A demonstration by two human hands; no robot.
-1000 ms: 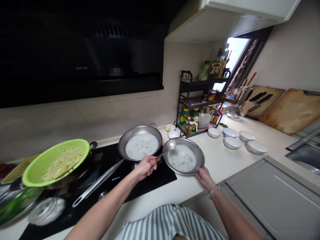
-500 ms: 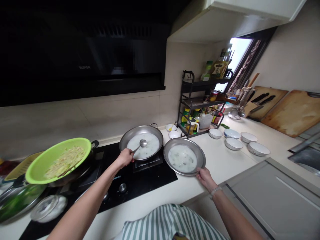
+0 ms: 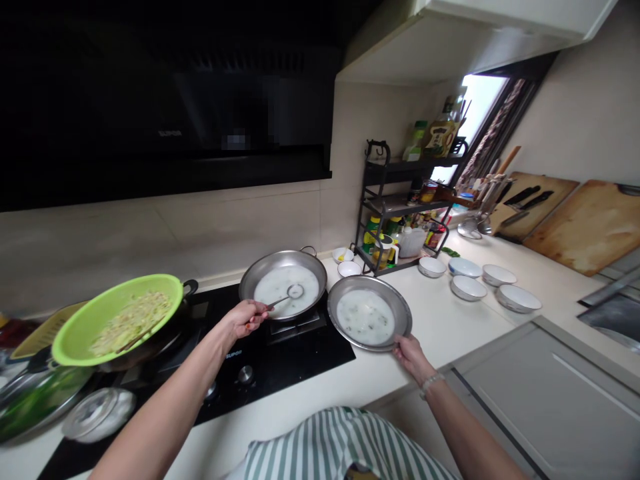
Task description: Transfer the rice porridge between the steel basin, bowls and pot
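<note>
My left hand (image 3: pixel 247 317) is closed around the handle of a metal ladle (image 3: pixel 294 291). The ladle's bowl dips into white soup inside a steel wok (image 3: pixel 247 283) on the stove's right burner. With fingers closed on its near right rim, my right hand (image 3: pixel 411 355) holds a round steel basin (image 3: pixel 403 313). Milky soup (image 3: pixel 364 317) with small dark bits lies in this basin, which is beside the wok, partly over the counter and the stove's edge.
On the left, a green colander (image 3: pixel 65 340) of bean sprouts sits over a dark pan. A glass jar (image 3: pixel 99 415) stands in front. Several white bowls (image 3: pixel 467 288) are on the right counter, below a black spice rack (image 3: pixel 383 208). The range hood (image 3: pixel 165 160) hangs above.
The ladle's bowl has gone from above the soup down into it, slightly right and lower. My left hand has turned and shifted slightly. My right hand and the basin stay put.
</note>
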